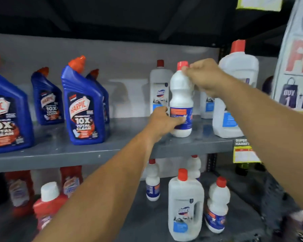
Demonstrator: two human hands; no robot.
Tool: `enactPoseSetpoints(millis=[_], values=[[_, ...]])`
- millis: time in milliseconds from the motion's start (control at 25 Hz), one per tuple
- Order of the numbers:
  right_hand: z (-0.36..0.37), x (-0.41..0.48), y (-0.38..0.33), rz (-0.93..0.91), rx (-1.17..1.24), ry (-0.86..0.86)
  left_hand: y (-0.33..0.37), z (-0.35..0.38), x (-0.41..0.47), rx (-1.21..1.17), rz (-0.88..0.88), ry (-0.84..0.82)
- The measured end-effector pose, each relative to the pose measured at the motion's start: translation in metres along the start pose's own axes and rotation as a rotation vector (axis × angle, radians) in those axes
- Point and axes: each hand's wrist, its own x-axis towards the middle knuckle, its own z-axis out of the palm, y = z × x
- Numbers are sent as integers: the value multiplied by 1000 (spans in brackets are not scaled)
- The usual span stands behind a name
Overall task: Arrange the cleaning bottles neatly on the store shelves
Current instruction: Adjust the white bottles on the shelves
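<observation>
On the lower grey metal shelf (147,222) stood white and red bottles. Above, on the grey upper shelf (59,151), the left hand (162,122) gripped the small white red-capped bottle (181,95) at its label, the right hand (205,75) pinching its neck; blue angled-neck cleaner bottles (83,109) stood leftward before the grey back wall (126,55)

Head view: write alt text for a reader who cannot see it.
Both hands hold an upright white bottle on a grey shelf: the right hand at its neck, the left hand at its label. Blue bottles stand to its left.
</observation>
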Motion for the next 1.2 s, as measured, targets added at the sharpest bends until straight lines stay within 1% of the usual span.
enactPoseSetpoints(millis=[80, 160, 360, 480, 560, 680, 760, 840, 920, 1000, 1080, 1200], values=[[5, -1, 6, -7, 8, 13, -8, 5, 3, -85, 15, -15], [6, -5, 9, 5, 48, 30, -11, 3, 3, -107, 34, -80], [3, -27, -11, 42, 146, -18, -4, -23, -19, -159, 50, -206], [0, -53, -36, 28, 227, -160, 8, -49, -50, -168, 72, -272], [-4, -76, -53, -22, 254, -270, 14, -65, -77, -173, 103, -326], [-11, -122, -58, -146, 270, -457, -2, -77, -128, -245, 134, -487], [-7, -156, -40, -205, 256, -548, -31, -77, -161, -288, 80, -516], [9, -185, -12, -238, 96, -583, -73, -70, -185, -277, -19, -484], [33, -203, 20, -171, -69, -639, -121, -62, -200, -247, -143, -458], [62, -214, 56, -81, -184, -677, -167, -58, -206, -216, -252, -443], [92, -218, 92, -21, -241, -681, -205, -56, -203, -161, -343, -417], [130, -220, 133, 62, -267, -629, -242, -49, -194, -74, -449, -393]])
